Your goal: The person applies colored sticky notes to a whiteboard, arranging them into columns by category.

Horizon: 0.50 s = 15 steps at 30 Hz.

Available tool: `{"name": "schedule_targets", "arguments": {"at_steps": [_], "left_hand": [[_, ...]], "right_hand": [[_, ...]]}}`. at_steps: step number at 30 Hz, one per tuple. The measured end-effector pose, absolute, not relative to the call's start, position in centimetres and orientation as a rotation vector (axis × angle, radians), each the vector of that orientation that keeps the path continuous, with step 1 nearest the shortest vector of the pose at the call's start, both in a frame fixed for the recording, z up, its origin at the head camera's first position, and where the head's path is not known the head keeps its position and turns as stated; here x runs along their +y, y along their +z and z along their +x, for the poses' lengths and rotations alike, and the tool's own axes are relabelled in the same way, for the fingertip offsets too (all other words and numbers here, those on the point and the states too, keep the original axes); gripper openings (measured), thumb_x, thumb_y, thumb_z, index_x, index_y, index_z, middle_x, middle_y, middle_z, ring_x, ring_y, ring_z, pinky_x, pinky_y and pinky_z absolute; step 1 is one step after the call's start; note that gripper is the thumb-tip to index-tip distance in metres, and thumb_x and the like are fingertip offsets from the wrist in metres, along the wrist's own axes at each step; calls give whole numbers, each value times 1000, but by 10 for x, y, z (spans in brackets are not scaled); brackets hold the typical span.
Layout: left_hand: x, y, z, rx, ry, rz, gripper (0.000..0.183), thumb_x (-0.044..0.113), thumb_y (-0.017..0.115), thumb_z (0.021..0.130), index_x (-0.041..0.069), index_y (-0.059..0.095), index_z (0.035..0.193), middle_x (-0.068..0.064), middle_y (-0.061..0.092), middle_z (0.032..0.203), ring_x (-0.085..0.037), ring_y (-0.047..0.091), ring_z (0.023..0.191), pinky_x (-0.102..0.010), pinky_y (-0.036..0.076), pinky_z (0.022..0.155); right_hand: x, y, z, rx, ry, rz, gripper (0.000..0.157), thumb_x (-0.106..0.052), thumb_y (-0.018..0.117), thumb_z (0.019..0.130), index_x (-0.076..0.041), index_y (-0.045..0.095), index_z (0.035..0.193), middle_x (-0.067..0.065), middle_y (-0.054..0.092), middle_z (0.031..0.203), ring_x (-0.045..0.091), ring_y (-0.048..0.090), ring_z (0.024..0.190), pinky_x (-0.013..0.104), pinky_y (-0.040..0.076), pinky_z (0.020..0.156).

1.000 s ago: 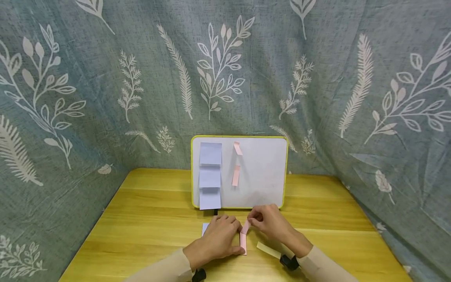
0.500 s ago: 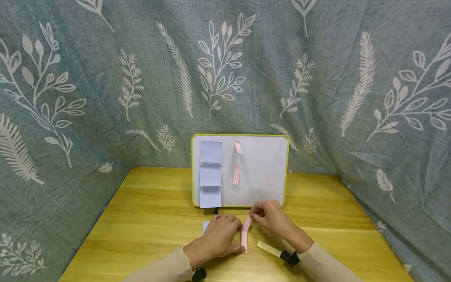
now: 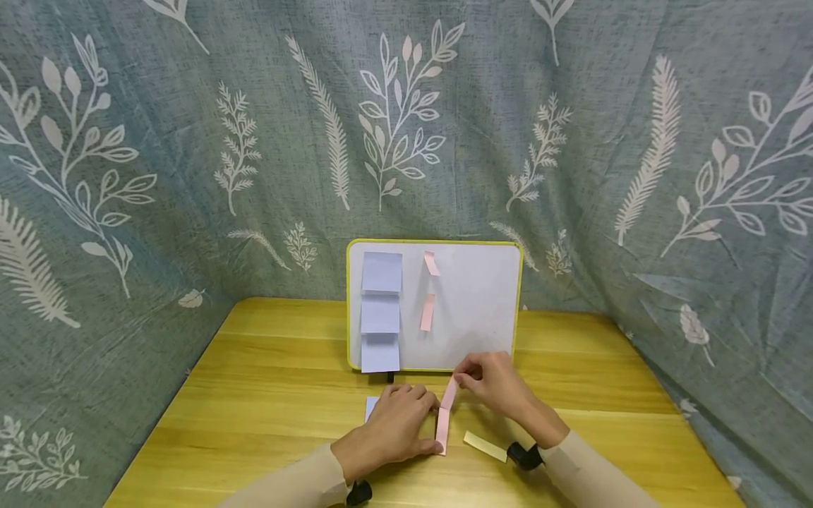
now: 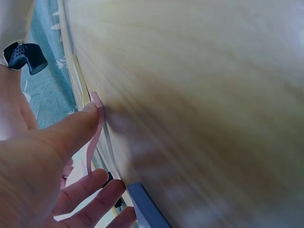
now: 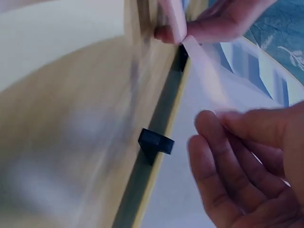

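On the table in front of the whiteboard lies a narrow pad of pink sticky notes. My left hand holds it between thumb and forefinger, the thumb on its near end, as the left wrist view shows. The top pink sticky note slants up from the pad's far end. Its free end is pinched between the thumb and forefinger of my right hand. In the right wrist view that note stretches taut from the pad to my right fingertips.
A whiteboard with a yellow frame stands behind, bearing three blue notes and two pink notes. A yellow sticky strip lies by my right wrist. A blue pad is partly hidden behind my left hand.
My right hand has moved up and away toward the whiteboard, drawing the pink note farther off the pad. The left hand has stayed on the pad.
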<state>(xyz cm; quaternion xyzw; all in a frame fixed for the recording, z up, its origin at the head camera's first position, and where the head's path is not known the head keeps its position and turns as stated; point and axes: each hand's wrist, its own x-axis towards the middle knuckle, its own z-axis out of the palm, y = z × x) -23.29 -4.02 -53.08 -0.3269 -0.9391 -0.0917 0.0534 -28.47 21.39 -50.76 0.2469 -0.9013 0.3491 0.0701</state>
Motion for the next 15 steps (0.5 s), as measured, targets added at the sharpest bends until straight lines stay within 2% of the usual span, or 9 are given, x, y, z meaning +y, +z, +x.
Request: {"name": "schedule_targets", "arguments": {"at_steps": [5,12,15], "left_hand": [[-40,-531,-234,-2863,-263,-995,64,71,95,89,26,79,132,10,76,125,-17,74,122,-50,60,113],[-40,-530,-234,-2855,-275,-1003,62,70,96,89,30,81,133,10,78,127,-20,74,126,-52,60,111],[-40,-532,-235,-2849,-292,-1015,57,69,96,89,33,82,131,10,78,127,-22,74,128,-53,59,112]], "right_hand": [[218,-496,-284,-2682,1087,623,6,-5,82,108,-5,87,104,13,87,96,31,87,83,21,64,70],[221,-487,-281,-2549,1088,571,5,-7,86,106,-11,88,103,4,87,94,10,83,78,22,65,70],[220,-487,-281,-2495,1094,571,5,-7,86,106,-12,88,103,3,88,94,9,83,78,22,66,69]]}}
